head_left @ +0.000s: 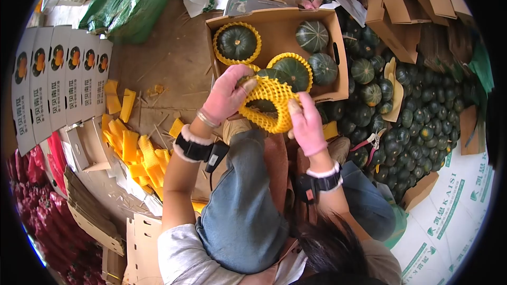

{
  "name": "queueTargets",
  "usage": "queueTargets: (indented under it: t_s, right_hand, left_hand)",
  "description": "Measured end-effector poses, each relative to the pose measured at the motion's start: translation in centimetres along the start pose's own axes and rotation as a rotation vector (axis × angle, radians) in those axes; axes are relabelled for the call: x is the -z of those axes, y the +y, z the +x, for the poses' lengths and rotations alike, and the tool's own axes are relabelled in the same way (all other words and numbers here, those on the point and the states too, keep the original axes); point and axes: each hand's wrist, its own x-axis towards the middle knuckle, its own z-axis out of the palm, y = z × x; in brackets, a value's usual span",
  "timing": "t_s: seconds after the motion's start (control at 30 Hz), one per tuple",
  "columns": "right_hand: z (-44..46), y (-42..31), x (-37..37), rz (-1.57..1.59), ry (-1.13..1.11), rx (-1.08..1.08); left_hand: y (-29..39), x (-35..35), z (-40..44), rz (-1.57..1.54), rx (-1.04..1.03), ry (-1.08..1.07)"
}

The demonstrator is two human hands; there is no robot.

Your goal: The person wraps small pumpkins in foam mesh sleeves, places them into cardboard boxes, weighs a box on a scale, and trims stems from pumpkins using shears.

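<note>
My left hand (229, 94), in a pink glove with bare fingertips, grips one side of a yellow foam net sleeve (273, 91). Pinching its other side is my right hand (307, 126), gloved alike. The sleeve is stretched wide between them. Dark green shows through its opening; whether that pumpkin is inside or behind I cannot tell. Just beyond is an open cardboard box (277, 32). In it, a pumpkin (236, 42) and another pumpkin (293, 71) wear yellow sleeves. A bare pumpkin (311, 36) and a second bare pumpkin (322, 68) sit at the right.
Loose yellow sleeves (134, 150) lie on the floor at left, near printed cartons (63, 82). A heap of green pumpkins (417, 134) fills the right, with red-handled cutters (374, 141) on it. Empty cardboard boxes (393, 24) stack behind; a green bag (134, 2) lies at upper left.
</note>
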Motion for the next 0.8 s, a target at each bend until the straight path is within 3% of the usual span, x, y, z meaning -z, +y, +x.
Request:
queueTargets:
  t_s: [0.07, 0.17, 0.2, 0.27, 0.37, 0.4, 0.57, 0.67, 0.7, 0.8]
  right_hand:
    - [1.5, 1.1, -0.5, 0.051, -0.067, -0.056]
    - [2.6, 1.3, 0.5, -0.203, 0.154, 0.335]
    - [2.8, 0.9, 1.3, -0.269, 0.19, 0.405]
    - [4.5, 1.1, 3.7, -0.365, 0.122, 0.463]
    - [7.9, 2.1, 5.5, -0.248, 0.064, 0.685]
    - [8.4, 1.7, 5.7, -0.225, 0.024, 0.657]
    - [10.7, 2.9, 5.0, -0.188, 0.226, 0.527]
    - [11.4, 3.0, 4.8, 0.047, 0.165, 0.385]
    - [11.9, 3.5, 4.5, 0.214, 0.148, 0.231]
    - [12.0, 3.8, 4.4, 0.019, 0.224, 0.265]
  left_hand:
    - [-1.2, -0.9, 0.6, -0.099, 0.011, 0.009]
    - [-1.6, -2.7, 0.6, -0.433, 0.039, -0.027]
    - [-0.2, -3.4, 1.0, -0.383, -0.026, 0.013]
    - [-0.2, -4.0, 2.1, -0.233, 0.038, -0.054]
    - [-1.2, -4.9, 4.6, -0.158, -0.153, -0.06]
    - [-0.7, -5.0, 5.1, -0.152, -0.188, -0.067]
    - [0.6, -5.5, 6.2, -0.146, 0.023, 0.149]
    - [0.1, -5.9, 6.7, -0.268, 0.146, 0.221]
    - [-0.1, -6.1, 6.8, -0.379, 0.24, 0.247]
    - [-0.3, -5.4, 7.0, -0.248, 0.357, 0.187]
